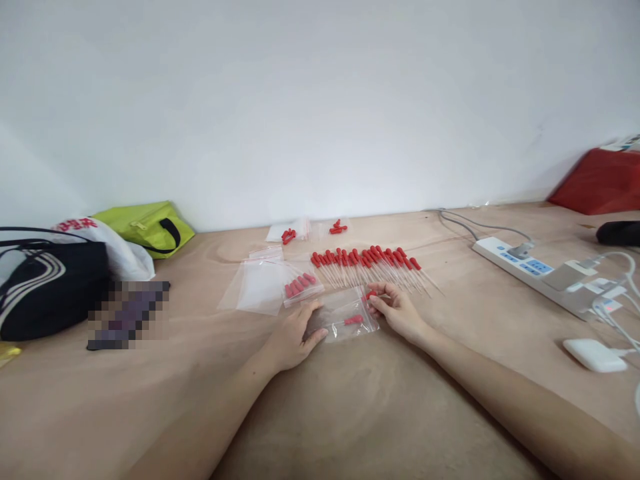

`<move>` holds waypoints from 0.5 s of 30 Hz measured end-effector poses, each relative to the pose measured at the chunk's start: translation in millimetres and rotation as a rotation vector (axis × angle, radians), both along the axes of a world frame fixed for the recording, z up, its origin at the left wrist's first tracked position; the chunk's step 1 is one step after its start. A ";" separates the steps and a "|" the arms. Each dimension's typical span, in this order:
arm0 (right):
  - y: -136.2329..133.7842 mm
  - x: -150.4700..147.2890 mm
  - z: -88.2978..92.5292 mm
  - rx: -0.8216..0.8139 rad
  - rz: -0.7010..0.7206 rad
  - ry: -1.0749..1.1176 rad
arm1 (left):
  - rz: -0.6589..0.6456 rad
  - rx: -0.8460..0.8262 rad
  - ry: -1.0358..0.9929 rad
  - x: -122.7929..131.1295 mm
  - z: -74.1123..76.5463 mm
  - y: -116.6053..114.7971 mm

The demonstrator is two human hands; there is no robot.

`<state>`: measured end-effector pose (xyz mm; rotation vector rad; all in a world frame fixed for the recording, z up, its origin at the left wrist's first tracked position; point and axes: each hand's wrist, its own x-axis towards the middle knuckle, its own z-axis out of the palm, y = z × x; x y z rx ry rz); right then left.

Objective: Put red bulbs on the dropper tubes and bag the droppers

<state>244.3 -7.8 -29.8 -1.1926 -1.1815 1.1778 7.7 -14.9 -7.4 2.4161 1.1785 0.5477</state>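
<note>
A small clear zip bag [350, 319] lies on the wooden table [380, 413] with one red-bulbed dropper inside. My left hand [294, 335] rests on the bag's left edge, fingers curled, holding it down. My right hand [396, 308] is at the bag's right opening, pinching a red-bulbed dropper [371, 294] at the mouth of the bag. Just behind lies a row of several droppers [373, 262] with red bulbs and clear stems. A filled bag of droppers [301, 285] sits to the left of the row.
Empty clear bags [257, 283] lie left of centre, two more filled bags [310, 231] near the wall. A black bag [45, 283], a green pouch [150, 227] and a dark blurred object [127, 315] sit far left. A white power strip [535, 270] with plugs and cables lies right.
</note>
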 end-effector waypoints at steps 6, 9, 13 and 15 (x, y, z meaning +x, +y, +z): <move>1.5 0.5 -6.6 0.072 0.155 -0.277 | 0.009 0.019 0.022 1.2 0.9 -0.9; 4.7 1.1 -3.5 0.154 0.196 -0.424 | 0.003 0.027 0.022 2.0 0.7 0.0; 20.3 4.9 11.0 0.156 0.102 -0.590 | -0.024 0.034 0.003 2.7 1.0 1.5; 36.7 6.3 18.8 0.174 -0.034 -0.726 | -0.029 0.028 -0.003 2.9 1.4 1.6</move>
